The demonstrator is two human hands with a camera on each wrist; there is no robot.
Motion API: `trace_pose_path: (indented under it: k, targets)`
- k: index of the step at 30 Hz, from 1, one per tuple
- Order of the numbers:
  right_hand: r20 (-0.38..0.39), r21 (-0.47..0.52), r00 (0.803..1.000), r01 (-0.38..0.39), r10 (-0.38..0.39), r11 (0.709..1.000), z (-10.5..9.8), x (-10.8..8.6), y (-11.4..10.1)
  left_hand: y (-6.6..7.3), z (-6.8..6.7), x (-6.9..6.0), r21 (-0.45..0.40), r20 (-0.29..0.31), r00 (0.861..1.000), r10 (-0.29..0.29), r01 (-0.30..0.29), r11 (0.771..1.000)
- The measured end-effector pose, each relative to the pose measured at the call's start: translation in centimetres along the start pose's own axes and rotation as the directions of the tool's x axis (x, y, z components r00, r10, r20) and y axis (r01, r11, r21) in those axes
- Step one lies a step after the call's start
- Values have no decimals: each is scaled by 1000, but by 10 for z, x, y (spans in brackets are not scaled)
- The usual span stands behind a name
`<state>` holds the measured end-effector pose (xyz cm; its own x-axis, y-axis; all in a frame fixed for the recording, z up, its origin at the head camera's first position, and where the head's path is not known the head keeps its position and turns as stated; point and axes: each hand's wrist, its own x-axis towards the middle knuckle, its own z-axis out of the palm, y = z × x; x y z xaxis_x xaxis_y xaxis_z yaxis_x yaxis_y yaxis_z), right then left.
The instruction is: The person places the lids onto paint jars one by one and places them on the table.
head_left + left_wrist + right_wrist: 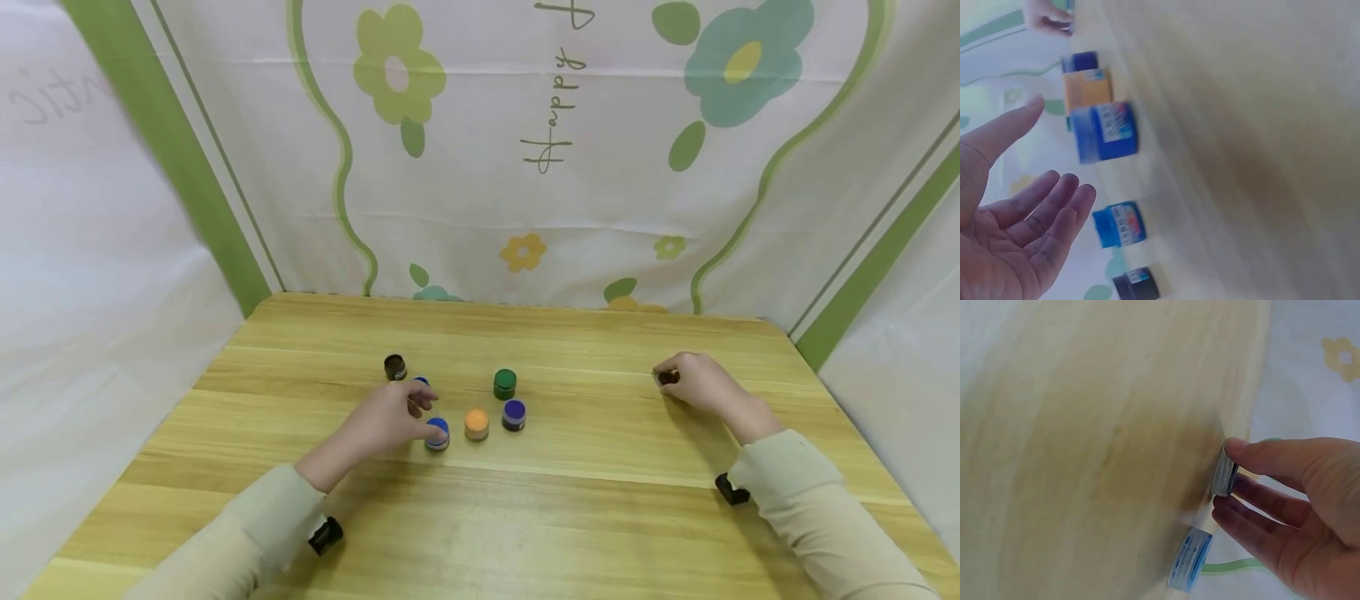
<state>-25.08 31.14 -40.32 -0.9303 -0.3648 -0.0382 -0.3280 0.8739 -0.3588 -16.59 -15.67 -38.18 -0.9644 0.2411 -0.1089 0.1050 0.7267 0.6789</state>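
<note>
My left hand (382, 421) (1019, 231) is at the left-centre of the table, thumb and fingers spread apart around the space by a blue jar (437, 435) (1107, 132). The left wrist view shows a gap between its fingers and that jar. A lighter blue jar (1119, 224) stands below it in that view, partly covered by the hand in the head view. At the right, my right hand (701, 383) (1297, 506) pinches a small flat round piece (1225, 470), clear at the side, between thumb and fingers. Beside it in the right wrist view is a blue-tinted round piece (1190, 559).
A black jar (394, 367) stands behind the left hand. To its right are an orange jar (476, 424), a purple jar (513, 415) and a green jar (505, 384). Beyond the wooden table (495, 525) hangs a flower-patterned cloth (450, 192).
</note>
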Motion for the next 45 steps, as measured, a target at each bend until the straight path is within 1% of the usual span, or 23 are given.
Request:
trace_pose_path:
  k: [4, 9, 13, 18, 20, 22, 24, 26, 31, 35, 39, 45]
  targets:
    - [12, 4, 1000, -11, 11, 1000, 0, 0, 0, -1, -11, 0, -49, -28, 999, 16, -17, 999]
    - [8, -7, 1000, -18, 18, 1000, -2, -1, -2, -7, -24, 3, -47, -107, 994, 28, -33, 998]
    - [6, -17, 1000, -20, 20, 1000, -3, -1, -5, -16, -34, 6, -52, -181, 983, 23, -33, 998]
    - [-1, -34, 1000, -6, 6, 999, -4, -2, -8, -30, -43, 7, -73, -259, 966, 8, -28, 997]
    - [-7, -35, 1000, 5, -5, 999, -5, -3, -10, -35, -46, 8, -81, -282, 959, -11, -12, 997]
    - [-15, -36, 1000, 17, -17, 999, -5, -5, -12, -39, -49, 10, -90, -293, 955, -42, 16, 996]
    - [-20, -36, 1000, 23, -24, 999, -5, -6, -14, -43, -51, 12, -108, -293, 954, -68, 38, 993]
    - [-24, -33, 999, 25, -26, 999, -6, -7, -16, -46, -53, 15, -122, -284, 955, -82, 49, 991]
    - [-29, -22, 999, 33, -34, 999, -6, -12, -19, -57, -52, 25, -156, -227, 970, -88, 53, 986]
    - [-43, -24, 998, 43, -44, 999, -6, -17, -21, -65, -48, 35, -163, -192, 977, -89, 58, 985]
    - [-52, -27, 998, 45, -47, 999, -7, -20, -24, -69, -45, 46, -153, -182, 980, -83, 55, 987]
    - [-47, -34, 997, 58, -59, 998, -9, -22, -30, -69, -40, 58, -142, -165, 978, -125, 102, 985]
